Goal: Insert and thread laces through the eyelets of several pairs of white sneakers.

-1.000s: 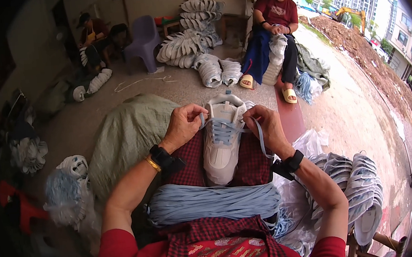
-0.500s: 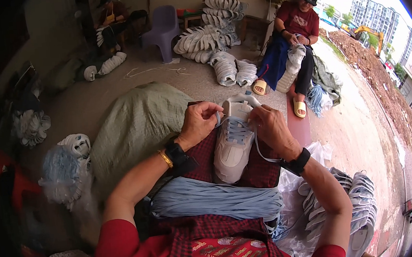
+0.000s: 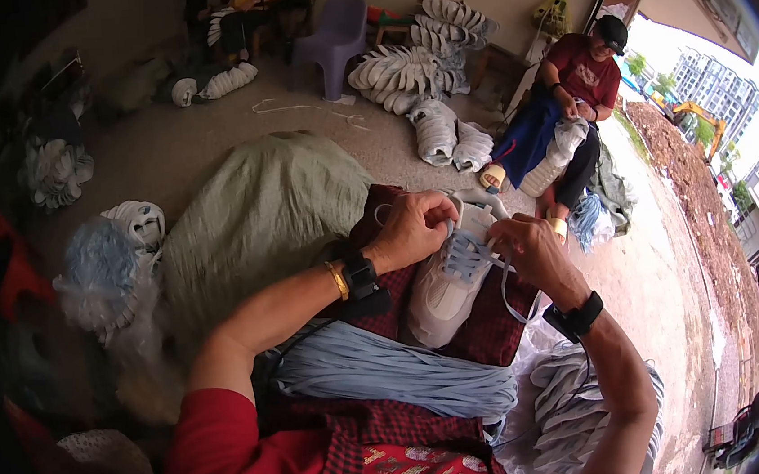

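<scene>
A white sneaker (image 3: 442,286) with light blue laces (image 3: 467,255) lies on a red checked cloth (image 3: 487,331) across my lap. My left hand (image 3: 415,228) is closed on a lace end at the shoe's top eyelets. On the other side of the shoe, my right hand (image 3: 529,246) pinches the second lace end, and a loose loop of lace hangs below it. A thick bundle of light blue laces (image 3: 392,376) lies across my lap, nearer to me than the shoe.
A large pale green sack (image 3: 251,217) sits to my left, with bagged blue laces (image 3: 98,271) beside it. White shoes (image 3: 411,76) are piled on the floor ahead near a purple chair (image 3: 335,38). A seated person (image 3: 579,98) works at the right. More shoes (image 3: 583,400) lie by my right arm.
The view has swung a little to the right. My hands have stayed at the top of the sneaker, working the lace ends; the shoe has not left my lap.
</scene>
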A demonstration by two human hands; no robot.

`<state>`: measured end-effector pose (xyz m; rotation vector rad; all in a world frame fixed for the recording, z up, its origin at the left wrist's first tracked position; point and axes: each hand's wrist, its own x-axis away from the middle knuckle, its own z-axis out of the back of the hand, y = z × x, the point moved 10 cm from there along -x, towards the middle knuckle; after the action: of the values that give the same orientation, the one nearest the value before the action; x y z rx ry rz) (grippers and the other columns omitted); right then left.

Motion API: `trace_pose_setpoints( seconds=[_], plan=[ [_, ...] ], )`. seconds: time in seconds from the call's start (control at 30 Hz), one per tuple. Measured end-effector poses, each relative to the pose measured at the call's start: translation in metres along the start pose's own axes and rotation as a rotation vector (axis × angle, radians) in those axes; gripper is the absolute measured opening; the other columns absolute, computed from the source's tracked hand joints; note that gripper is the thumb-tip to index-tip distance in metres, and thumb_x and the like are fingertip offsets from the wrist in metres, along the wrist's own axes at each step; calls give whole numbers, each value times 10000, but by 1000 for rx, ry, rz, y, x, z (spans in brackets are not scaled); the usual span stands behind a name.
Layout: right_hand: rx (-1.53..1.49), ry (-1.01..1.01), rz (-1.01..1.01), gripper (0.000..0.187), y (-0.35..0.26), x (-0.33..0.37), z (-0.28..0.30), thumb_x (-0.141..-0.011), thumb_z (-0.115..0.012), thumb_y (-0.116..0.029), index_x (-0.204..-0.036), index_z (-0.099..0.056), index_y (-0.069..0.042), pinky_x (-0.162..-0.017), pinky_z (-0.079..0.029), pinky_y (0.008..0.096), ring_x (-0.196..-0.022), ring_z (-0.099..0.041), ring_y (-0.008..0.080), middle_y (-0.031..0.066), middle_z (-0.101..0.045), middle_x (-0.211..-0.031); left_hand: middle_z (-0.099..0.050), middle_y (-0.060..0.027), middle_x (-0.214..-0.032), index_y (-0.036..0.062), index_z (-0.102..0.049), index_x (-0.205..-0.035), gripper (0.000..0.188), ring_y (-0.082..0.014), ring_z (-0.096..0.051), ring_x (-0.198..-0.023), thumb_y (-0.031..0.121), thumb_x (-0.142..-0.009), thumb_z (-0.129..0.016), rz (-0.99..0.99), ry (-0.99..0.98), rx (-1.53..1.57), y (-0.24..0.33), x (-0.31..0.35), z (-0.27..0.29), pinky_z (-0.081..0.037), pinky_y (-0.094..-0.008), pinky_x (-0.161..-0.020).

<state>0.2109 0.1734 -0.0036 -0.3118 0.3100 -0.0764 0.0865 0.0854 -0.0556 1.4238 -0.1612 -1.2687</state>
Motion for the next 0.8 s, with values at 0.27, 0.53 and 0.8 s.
trace_pose_setpoints(
  seconds=[0.27,0.53,0.8],
  plan=[
    [443,-203,269,239,-13,-17,-13,-689,-701,-31,-919,-731,-90,-844,-490,396,-1039,-506,304,110,-485,-989,-612,-112,-831,47,-659,-1038,265,-265,-657,-767,1,-782,-608,-542,-579,-561,40,-37,-32,-533,-396,-718],
    [36,-448,242,330,32,-22,-19,-724,-620,-65,-1029,-747,-73,-939,-472,365,-1038,-590,283,155,-664,-967,-512,-124,-1114,23,-701,-816,97,-312,-619,-960,35,-781,-612,-513,-1035,-970,49,-35,-76,-546,-392,-765],
    [14,-248,-177,313,40,-35,-34,-769,-632,-246,-720,-672,60,-605,-518,433,-599,-665,312,211,-639,-631,-692,-191,-717,11,-737,-785,205,-328,-689,-710,118,-647,-630,-130,-1022,-947,16,-60,-80,-540,-481,-637]
  ],
)
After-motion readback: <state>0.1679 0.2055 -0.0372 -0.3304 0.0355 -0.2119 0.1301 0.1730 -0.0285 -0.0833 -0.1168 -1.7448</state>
